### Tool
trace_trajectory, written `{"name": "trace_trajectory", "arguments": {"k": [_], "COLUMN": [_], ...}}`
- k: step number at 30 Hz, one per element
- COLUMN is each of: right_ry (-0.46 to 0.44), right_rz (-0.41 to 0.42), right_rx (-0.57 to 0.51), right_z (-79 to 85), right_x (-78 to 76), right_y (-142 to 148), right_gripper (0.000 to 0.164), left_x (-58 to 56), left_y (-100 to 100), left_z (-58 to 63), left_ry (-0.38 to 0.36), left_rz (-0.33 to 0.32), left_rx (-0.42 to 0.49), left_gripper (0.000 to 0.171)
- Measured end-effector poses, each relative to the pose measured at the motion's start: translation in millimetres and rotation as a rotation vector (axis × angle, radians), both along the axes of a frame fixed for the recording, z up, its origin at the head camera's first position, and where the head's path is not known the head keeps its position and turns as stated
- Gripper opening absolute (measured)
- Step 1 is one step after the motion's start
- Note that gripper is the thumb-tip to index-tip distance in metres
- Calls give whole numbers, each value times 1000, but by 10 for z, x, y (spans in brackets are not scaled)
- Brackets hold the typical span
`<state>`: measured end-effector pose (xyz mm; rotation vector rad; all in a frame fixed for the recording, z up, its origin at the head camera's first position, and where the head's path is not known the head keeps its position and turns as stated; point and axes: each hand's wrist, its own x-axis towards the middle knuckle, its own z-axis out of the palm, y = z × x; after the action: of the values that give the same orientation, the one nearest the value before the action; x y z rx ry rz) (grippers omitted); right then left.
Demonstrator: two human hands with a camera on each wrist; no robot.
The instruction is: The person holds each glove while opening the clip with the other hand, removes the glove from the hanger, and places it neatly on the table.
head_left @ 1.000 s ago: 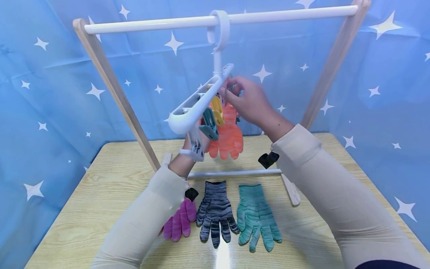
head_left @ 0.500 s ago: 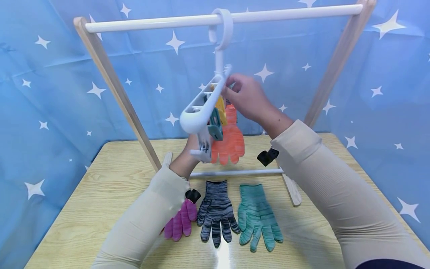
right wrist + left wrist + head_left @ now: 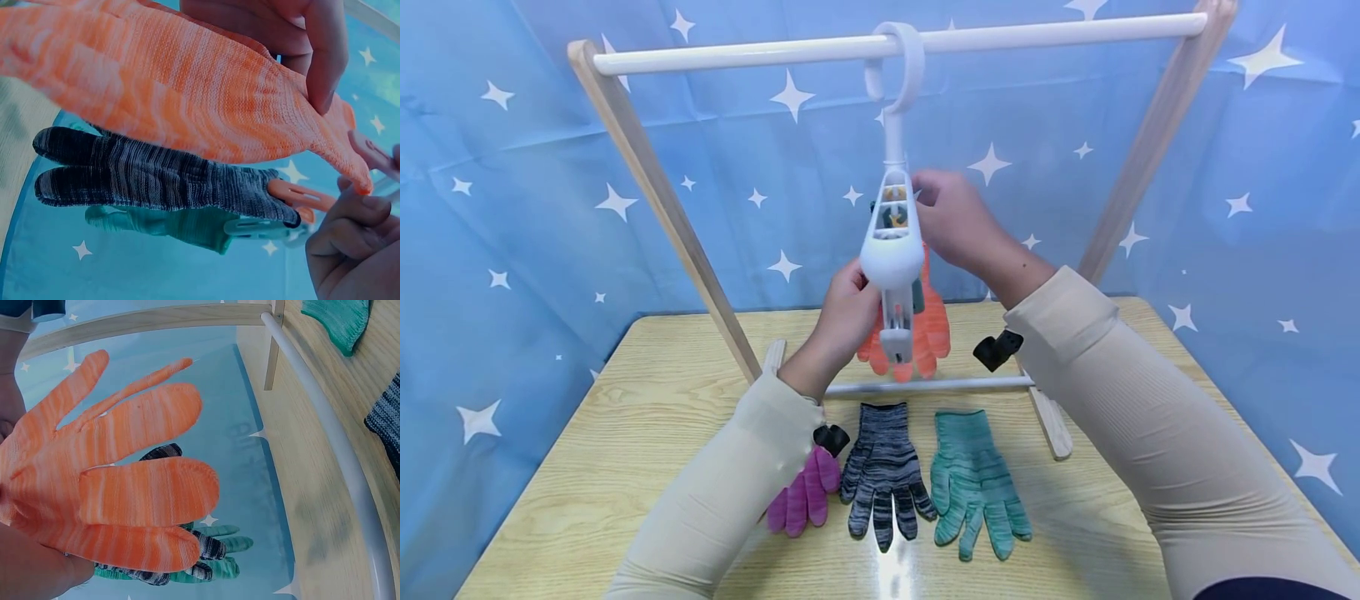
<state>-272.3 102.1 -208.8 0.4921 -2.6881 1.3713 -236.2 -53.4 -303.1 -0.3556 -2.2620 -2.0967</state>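
A white clip hanger (image 3: pixel 892 260) hangs with one end toward me, colored clips under its bar. Behind it an orange glove (image 3: pixel 936 321) dangles fingers down. My left hand (image 3: pixel 850 312) grips this glove near its cuff, thumb pressed on the knit in the right wrist view. My right hand (image 3: pixel 356 244) is at the cuff's corner, fingers curled at a pink clip (image 3: pixel 373 152) that meets the orange edge. Behind, a black-and-grey striped glove (image 3: pixel 156 172) hangs from an orange clip (image 3: pixel 300 195), and a green glove (image 3: pixel 194 226) from a pale green clip (image 3: pixel 262 229).
The hanger's hook is over the white rod (image 3: pixel 1045 33) of a wooden-legged rack (image 3: pixel 662 208). On the table (image 3: pixel 610 417) lie a magenta glove (image 3: pixel 805 496), partly under my left sleeve, a black-and-grey glove (image 3: pixel 883 467) and a green glove (image 3: pixel 973 475). A starry blue curtain stands behind.
The hanger has turned, its near end swinging right until it points at me. My left hand shows more beside it. The orange glove has dropped slightly; the right hand has barely moved.
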Motion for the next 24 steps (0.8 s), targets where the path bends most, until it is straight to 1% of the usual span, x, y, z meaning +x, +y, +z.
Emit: {"name": "trace_trajectory", "arguments": {"k": [5,9,16,20,24], "right_ry": [-3,-8,-27,-32,-31], "right_rz": [3,-1,-13,-1,24], "right_rx": [-26,-27,-11,-21,-55], "right_z": [-3,8,29,25,26], "right_x": [-1,6,34,34,33], "right_y": [-6,-5,6,9,1], "right_gripper": [33,33,27,28,30], "left_x": [-10,-9,11,4,-4], "left_y": [-9,-28,-54,-63,-67], "left_z": [-23,-43,-53,-67,-76], "left_ry": [29,44,65,78,90], "left_rz": [-31,-42,-49,-60,-60], "left_rx": [25,11,-17,-23,-32], "left_gripper": [31,33,34,34,34]}}
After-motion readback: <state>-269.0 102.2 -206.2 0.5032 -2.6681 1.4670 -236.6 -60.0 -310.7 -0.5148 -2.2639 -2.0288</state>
